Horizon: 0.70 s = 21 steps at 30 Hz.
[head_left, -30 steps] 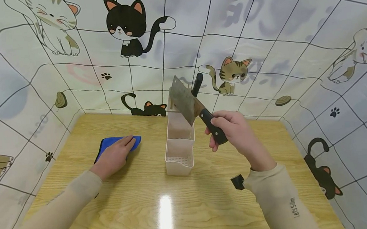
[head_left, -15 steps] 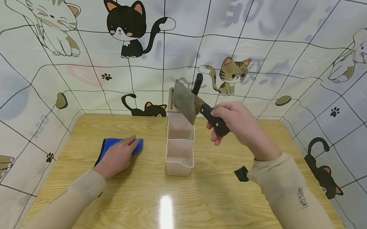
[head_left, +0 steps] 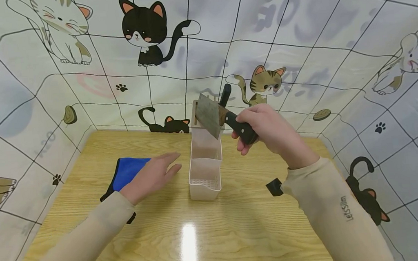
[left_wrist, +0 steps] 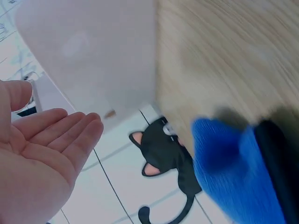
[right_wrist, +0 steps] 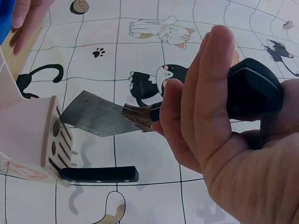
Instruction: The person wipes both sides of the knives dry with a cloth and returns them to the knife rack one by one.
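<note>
My right hand [head_left: 268, 132] grips the black handle of a cleaver [head_left: 208, 115], its blade tilted over the back of a white plastic knife holder [head_left: 203, 193]. In the right wrist view a corner of the cleaver's blade [right_wrist: 100, 115] is right at the slotted top [right_wrist: 58, 135] of the holder. The black handle [right_wrist: 100, 174] of another knife sticks out of a slot there. My left hand [head_left: 153, 176] reaches flat with extended fingers toward the holder's left side, holding nothing. Behind that hand lies a blue cloth [head_left: 129, 169] with black edging.
The holder has two open compartments in front, lower than the slotted back part. A wooden table [head_left: 158, 241] bears everything. Walls [head_left: 203, 53] printed with cats and grid lines rise close behind and at both sides.
My left hand has left the blue cloth and moved right toward the holder. My right hand has moved slightly away from me, and the cleaver's blade has come lower over the slotted top.
</note>
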Tool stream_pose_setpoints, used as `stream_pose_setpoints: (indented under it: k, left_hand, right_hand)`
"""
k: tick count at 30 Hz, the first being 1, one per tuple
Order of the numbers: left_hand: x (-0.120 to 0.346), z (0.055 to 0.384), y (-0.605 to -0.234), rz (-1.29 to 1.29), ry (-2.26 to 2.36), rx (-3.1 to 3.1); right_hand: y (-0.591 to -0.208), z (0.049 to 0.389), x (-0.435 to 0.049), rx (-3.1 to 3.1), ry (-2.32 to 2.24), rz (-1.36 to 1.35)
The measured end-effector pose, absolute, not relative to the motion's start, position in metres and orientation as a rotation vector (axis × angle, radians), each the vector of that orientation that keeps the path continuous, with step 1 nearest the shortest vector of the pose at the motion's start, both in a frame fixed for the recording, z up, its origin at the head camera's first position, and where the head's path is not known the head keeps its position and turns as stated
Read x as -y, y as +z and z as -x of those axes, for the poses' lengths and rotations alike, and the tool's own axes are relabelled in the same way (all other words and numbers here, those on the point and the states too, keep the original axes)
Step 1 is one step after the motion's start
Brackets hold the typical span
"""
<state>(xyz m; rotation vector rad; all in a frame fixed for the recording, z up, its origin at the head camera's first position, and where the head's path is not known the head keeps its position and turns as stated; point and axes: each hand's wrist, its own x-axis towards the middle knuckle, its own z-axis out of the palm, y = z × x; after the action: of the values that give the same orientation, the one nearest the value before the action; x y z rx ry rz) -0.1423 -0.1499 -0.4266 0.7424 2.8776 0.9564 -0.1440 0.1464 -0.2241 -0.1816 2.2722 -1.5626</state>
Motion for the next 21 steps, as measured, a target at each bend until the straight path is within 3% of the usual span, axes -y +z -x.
stream_pose_setpoints:
  k: [14,21]
  left_hand:
    - [0.113,0.147,-0.438,-0.617,1.232,-2.717]
    - [0.111,0.147,-0.442,-0.577,1.358,-2.614]
  right_hand:
    - [-0.182,0.16,-0.13,-2.358,-1.349,0.231]
    - [-0.181,0.157,-0.123,-2.618,-1.297,0.234]
